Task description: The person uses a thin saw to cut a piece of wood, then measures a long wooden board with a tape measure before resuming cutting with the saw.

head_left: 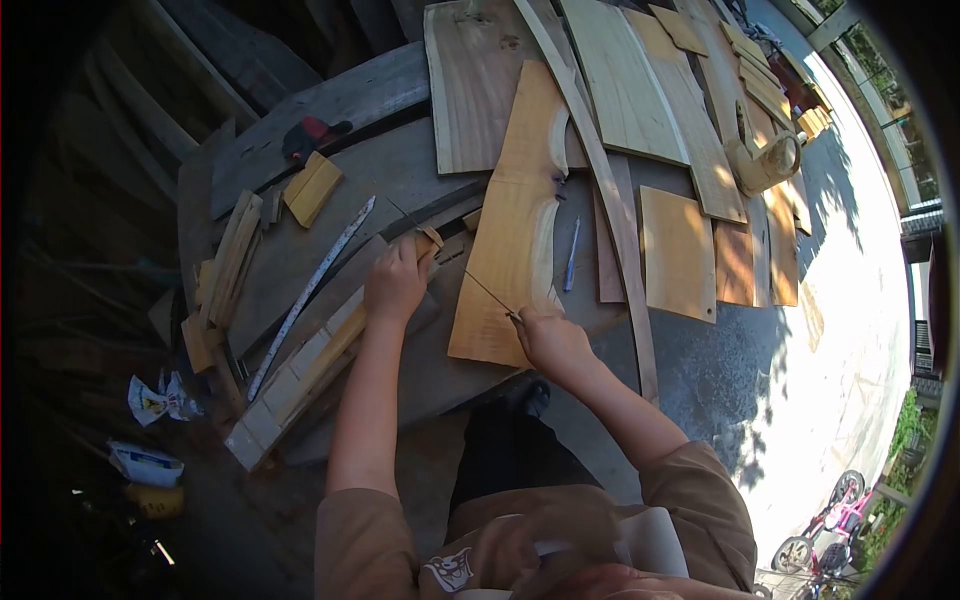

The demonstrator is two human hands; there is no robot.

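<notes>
My left hand (398, 278) is closed around a small light wooden piece (431, 237), whose end shows past the fingers. In my right hand (555, 345), the fingers are wrapped round the near end of a thin, dark, rod-like tool (490, 291). This tool runs slantwise from the right hand across the wooden piece and out beyond the left hand; its exact kind is too fine to make out. Under the right hand lies an orange-brown board (505, 210) with one wavy edge. A curved wooden part made of joined blocks (310, 375) extends below the left hand.
A white measuring strip (312, 290) lies left on the worktable, and a blue-and-white pen (572, 255) lies right of the wavy board. A long bent wood strip (600, 170) crosses the stacked boards (625, 90). A beige jug (765, 165) stands at the right.
</notes>
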